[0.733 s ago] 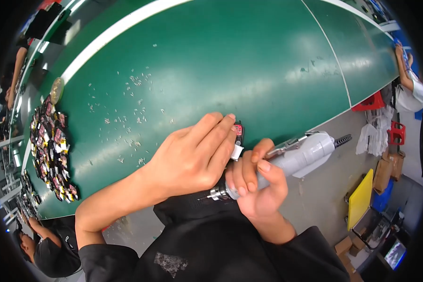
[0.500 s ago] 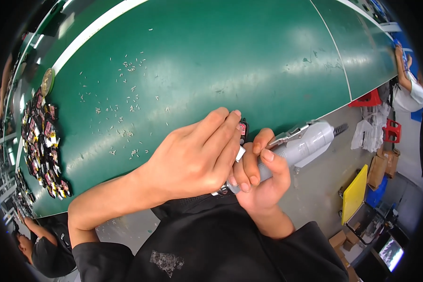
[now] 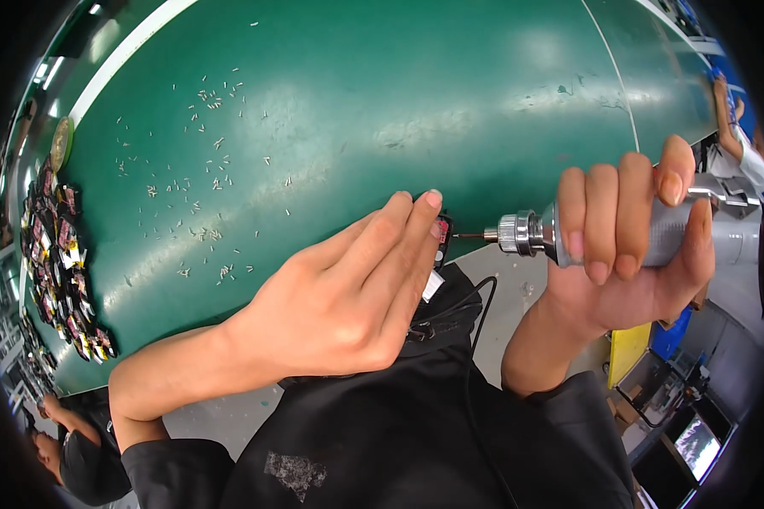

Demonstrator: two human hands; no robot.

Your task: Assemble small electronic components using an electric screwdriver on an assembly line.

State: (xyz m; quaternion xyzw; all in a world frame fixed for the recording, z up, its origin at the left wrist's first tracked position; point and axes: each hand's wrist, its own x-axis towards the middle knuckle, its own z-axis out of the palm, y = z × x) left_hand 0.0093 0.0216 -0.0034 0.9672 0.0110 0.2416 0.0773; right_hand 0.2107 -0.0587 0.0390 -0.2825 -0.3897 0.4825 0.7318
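My left hand point(image 3: 335, 297) is closed around a small black device point(image 3: 446, 222) with a red patch, at the near edge of the green table. Most of the device is hidden under the fingers. A small white piece point(image 3: 433, 287) pokes out below it. In my right hand point(image 3: 598, 293) lies a grey electric screwdriver point(image 3: 522, 232), gripped around its body and held level. Its thin bit points left and reaches the side of the black device. Whether the tip sits in a screw is too small to tell.
Many small screws point(image 3: 221, 182) lie scattered on the green table point(image 3: 382, 76). At the left is a pile of small black devices point(image 3: 55, 254), with a round container point(image 3: 61, 144) beyond it. A black cord point(image 3: 475, 399) hangs over my front. Other people sit far left and far right.
My right hand has swung the screwdriver round from beside my body, so its bit now faces the device. The left hand keeps its hold. The view has shifted slightly.
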